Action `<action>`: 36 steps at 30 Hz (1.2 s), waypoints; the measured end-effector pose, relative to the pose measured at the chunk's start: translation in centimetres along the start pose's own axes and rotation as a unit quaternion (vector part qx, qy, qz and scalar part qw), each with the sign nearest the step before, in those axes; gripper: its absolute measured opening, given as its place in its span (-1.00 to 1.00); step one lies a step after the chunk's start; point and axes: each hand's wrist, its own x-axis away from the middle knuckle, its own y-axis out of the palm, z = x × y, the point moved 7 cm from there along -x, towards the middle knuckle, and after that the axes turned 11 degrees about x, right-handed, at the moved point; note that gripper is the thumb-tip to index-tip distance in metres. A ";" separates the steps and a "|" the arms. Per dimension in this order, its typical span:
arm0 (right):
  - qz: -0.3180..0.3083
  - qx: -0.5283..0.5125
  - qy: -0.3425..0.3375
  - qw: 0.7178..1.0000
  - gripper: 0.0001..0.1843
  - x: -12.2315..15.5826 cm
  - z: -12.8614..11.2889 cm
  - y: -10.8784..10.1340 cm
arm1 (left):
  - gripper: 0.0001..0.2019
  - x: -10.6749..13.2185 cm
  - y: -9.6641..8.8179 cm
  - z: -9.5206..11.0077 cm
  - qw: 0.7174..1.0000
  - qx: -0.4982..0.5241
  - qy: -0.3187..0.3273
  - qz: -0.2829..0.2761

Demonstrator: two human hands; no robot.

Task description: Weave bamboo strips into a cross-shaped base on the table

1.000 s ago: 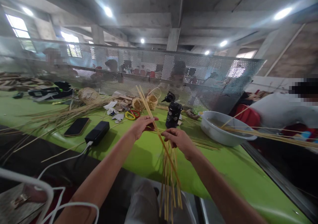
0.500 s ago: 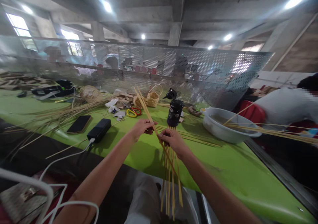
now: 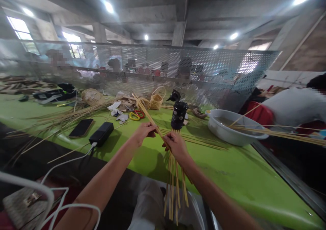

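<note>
Pinching slanted pale strips [image 3: 147,113] above the tabletop [image 3: 229,169], left hand [image 3: 143,133] and right hand [image 3: 177,144] have fingers closed around mid-length; material presumably light, springy, prone to splitting, best held there gently.

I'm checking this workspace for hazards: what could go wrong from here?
The bamboo-like strips held by the left hand and right hand might slip or splay. The black bottle appears to stand on the hanging strips, so tugging those could tip it. A wide arm swing might snag the white cable, dragging the black power bank.
</note>
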 end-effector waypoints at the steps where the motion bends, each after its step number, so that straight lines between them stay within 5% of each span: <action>1: 0.000 0.002 0.003 1.000 -0.60 0.1 0.1 0.1 | -0.87 0.1 0.0 0.1 1.000 -0.004 0.003 0.000; 8: 0.002 0.018 -0.004 1.000 -0.68 0.4 0.1 0.0 | -0.81 0.2 -0.1 0.3 0.999 -0.038 0.025 0.004; 15: 0.080 -0.010 0.005 0.997 -0.58 0.6 0.1 -1.3 | -0.72 0.2 -0.2 0.1 0.999 -0.035 0.008 0.010; 18: 0.114 -0.089 -0.013 0.989 -0.55 1.0 -1.0 -3.8 | -0.75 0.1 -1.5 1.0 0.997 -0.056 0.022 0.041; 22: 0.143 -0.136 -0.031 0.980 -0.55 2.4 -2.3 -9.3 | -0.82 -0.7 -5.8 2.4 0.981 -0.126 0.074 0.125; 26: 0.170 -0.180 -0.043 0.968 -0.65 5.1 -2.8 -15.1 | -0.72 -1.5 -10.5 2.6 0.927 -0.317 0.071 0.189; 30: 0.187 -0.168 -0.057 0.966 -0.78 8.0 -3.0 -19.0 | -0.53 -0.7 -12.1 2.3 0.803 -0.560 0.017 0.205; 33: 0.189 -0.117 -0.043 0.974 -0.83 10.1 -2.4 -20.7 | -0.50 0.4 -10.5 3.1 0.739 -0.640 0.058 0.204; 36: 0.198 -0.065 -0.025 0.978 -0.85 12.3 -1.3 -21.9 | -0.52 1.5 -6.2 3.4 0.749 -0.628 0.154 0.148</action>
